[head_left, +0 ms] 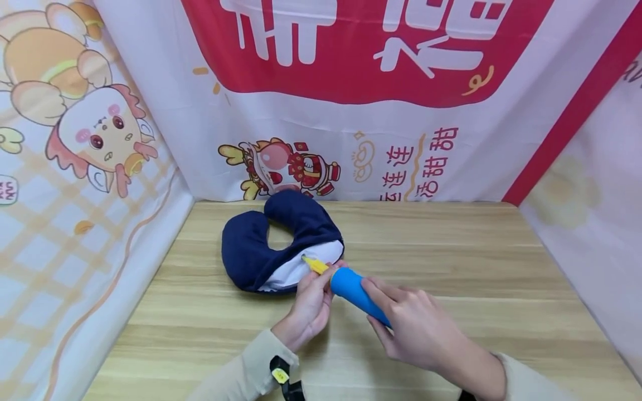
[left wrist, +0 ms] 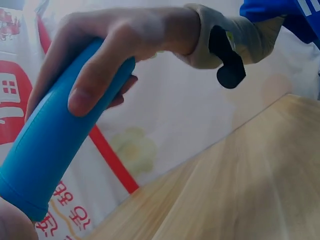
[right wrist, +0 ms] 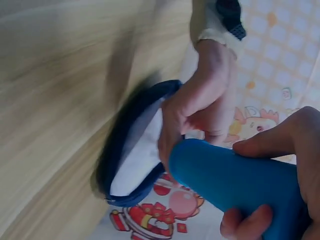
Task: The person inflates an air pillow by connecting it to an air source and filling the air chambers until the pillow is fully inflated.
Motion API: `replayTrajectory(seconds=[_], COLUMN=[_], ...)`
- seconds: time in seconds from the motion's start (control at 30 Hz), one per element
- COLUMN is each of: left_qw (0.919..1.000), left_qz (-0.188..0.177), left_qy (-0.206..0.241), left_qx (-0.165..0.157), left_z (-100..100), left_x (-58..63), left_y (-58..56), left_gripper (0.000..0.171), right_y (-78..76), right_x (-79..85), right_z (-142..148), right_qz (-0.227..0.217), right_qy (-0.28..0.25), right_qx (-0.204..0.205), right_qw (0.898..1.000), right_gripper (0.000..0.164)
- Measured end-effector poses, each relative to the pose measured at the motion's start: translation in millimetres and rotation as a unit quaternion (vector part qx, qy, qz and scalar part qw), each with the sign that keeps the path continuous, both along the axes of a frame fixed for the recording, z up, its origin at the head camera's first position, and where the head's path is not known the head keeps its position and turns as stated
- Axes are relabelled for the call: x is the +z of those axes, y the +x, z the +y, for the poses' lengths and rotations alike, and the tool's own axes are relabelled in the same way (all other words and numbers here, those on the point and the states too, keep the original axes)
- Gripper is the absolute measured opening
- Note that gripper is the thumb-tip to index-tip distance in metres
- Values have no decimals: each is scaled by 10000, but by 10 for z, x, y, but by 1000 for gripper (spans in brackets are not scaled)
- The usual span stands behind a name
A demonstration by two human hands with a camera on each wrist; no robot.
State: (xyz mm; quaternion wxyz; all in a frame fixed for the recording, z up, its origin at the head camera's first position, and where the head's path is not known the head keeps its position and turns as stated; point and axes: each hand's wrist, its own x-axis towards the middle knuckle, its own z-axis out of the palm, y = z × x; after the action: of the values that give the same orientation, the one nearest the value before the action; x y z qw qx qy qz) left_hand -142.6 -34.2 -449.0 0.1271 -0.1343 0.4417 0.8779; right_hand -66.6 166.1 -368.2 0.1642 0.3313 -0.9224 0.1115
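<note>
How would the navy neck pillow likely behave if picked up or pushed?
The neck pillow is probably soft and pliable, since its cloth cover creases beside the white lining. It may be light for its size if the yellow nozzle at the lining feeds in air. Broad side down on the table, it seems likelier to slide than roll.

The neck pillow (head_left: 246,250) lies on the table (head_left: 441,250), which spreads before the pillow and to both sides. A back cloth (head_left: 321,117) hangs behind the pillow, a left cloth (head_left: 45,239) to its left, a right cloth (head_left: 592,206) well to its right. The pump (head_left: 356,291) slants out from the pillow's near right side, its nozzle (head_left: 316,264) at the pillow's lining (head_left: 287,272). The left hand (head_left: 311,309) is just before the pillow, the right hand (head_left: 418,326) farther to the pillow's right.
</note>
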Motion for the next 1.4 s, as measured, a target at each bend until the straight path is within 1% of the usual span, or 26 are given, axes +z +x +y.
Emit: replayTrajectory(seconds=[0.07, 0.13, 0.23, 0.27, 0.37, 0.47, 0.53, 0.6, 0.63, 0.7, 0.73, 0.87, 0.93, 0.97, 1.07, 1.17, 1.23, 1.3, 1.4], left_qw=[10000, 9998, 9997, 9996, 9996, 9996, 9996, 9995, 9995, 9995, 9996, 9996, 9995, 9995, 9995, 9997, 9998, 9999, 9999], left_qz=[98, 171, 200, 211, 209, 224, 189, 184, 188, 145, 112, -90, -161, -162, -143, -84, -58, 0, 23], left_qy=[12, 64, 114, 130, 159, 134, 164, 178, 185, 196, 193, 152, 111, 85, -17, -113, -143, -146, -109], left_qx=[13, 96, 116, 100, 40, 76, 128, 165, 173, 193, 190, 232, 242, 258, 272, 200, 101, 32, 57], left_z=[-39, -93, -178, -203, -267, -300, -295, -259, -235, -176, -146, -55, -28, -18, 2, 13, 8, -13, -79], left_x=[4, 3, 0, 1, 15, 39, 48, 61, 62, 60, 57, 11, -16, -29, -48, -53, -53, -51, -43], left_y=[-42, -83, -129, -141, -166, -182, -197, -211, -217, -222, -217, -172, -139, -123, -91, -98, -130, -171, -230], left_gripper=[43, 39, 32, 32, 32, 31, 29, 28, 28, 30, 32, 41, 44, 45, 47, 48, 47, 44, 33], right_y=[-32, -23, 81, 126, 274, 392, 447, 466, 457, 419, 392, 256, 179, 132, -7, -101, -114, -90, 1], right_x=[-30, -44, -28, -14, 45, 127, 187, 253, 281, 315, 333, 321, 270, 228, 73, -78, -147, -175, -151], right_z=[8, 72, 238, 303, 478, 619, 681, 691, 674, 601, 540, 266, 146, 101, 16, 0, 22, 63, 164], right_qz=[-172, -457, -806, -865, -749, -604, -503, -484, -459, -205, -152, -94, -213, -221, -101, 90, 180, 115, -204], right_qy=[-40, -115, -195, -208, -295, -362, -390, -307, -291, -208, -128, 188, 306, 307, 218, 27, -31, -52, -59], right_qx=[28, 64, 101, 100, 105, 80, 28, -90, -95, -43, -60, -193, -291, -267, -125, -12, 18, 52, 32], right_qw=[9998, 9989, 9965, 9960, 9967, 9975, 9980, 9983, 9985, 9996, 9998, 9996, 9989, 9989, 9996, 10000, 9998, 9999, 9998], right_gripper=[61, 64, 69, 70, 72, 74, 74, 73, 71, 65, 64, 61, 64, 62, 59, 60, 63, 66, 72])
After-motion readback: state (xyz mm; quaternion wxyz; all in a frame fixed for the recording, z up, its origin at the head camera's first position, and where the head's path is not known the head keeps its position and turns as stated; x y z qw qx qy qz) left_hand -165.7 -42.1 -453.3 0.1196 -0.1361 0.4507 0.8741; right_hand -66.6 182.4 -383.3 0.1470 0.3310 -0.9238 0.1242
